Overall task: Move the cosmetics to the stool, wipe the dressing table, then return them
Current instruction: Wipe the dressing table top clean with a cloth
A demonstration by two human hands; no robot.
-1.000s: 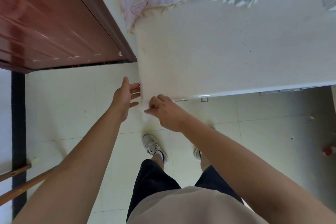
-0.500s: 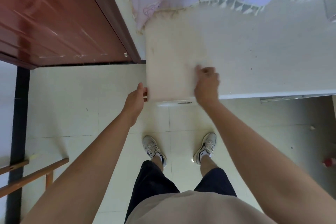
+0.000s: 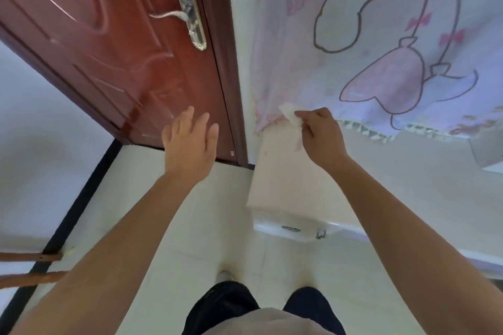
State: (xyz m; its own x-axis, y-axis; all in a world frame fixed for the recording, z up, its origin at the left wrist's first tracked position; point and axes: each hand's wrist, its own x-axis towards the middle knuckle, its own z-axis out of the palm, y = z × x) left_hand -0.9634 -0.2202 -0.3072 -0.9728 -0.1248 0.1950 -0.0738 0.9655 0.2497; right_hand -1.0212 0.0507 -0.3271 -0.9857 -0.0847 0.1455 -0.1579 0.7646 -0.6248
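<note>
White laminate, matt and faintly stained, forms the top of the bench (image 3: 394, 179). We see its left end: a squared corner with a rounded front lip. Below the lip, a glossy white drawer front (image 3: 285, 226) carries two small metal fittings.

Our right hand (image 3: 324, 136) is over the back left corner of the top. Its thumb and curled fingers pinch a small crumpled white wipe (image 3: 291, 114), soft and tissue-like. The wipe sits where the bench meets the hanging cloth; we cannot tell whether it touches the surface.

Our left hand (image 3: 190, 144) holds nothing. Its fingers are straight and slightly spread, palm down, in the air left of the bench and apart from it, in front of the door.

- Cloth (image 3: 381, 49): thin, lilac-pink, printed with a large outlined cartoon figure and pink bows. The hem has a pale lace trim (image 3: 364, 130) lying on the back of the bench top.
- Door (image 3: 109, 49): red-brown, glossy, with moulded panels and a silver lever handle (image 3: 187, 13) on an ornate plate.
- Floor (image 3: 206, 212): cream glossy tiles, with a black strip (image 3: 70, 212) running along the left.
- Two brown wooden rails (image 3: 27, 256) enter at the lower left edge.
- One pale shoe (image 3: 224, 276) shows above dark trousers.
</note>
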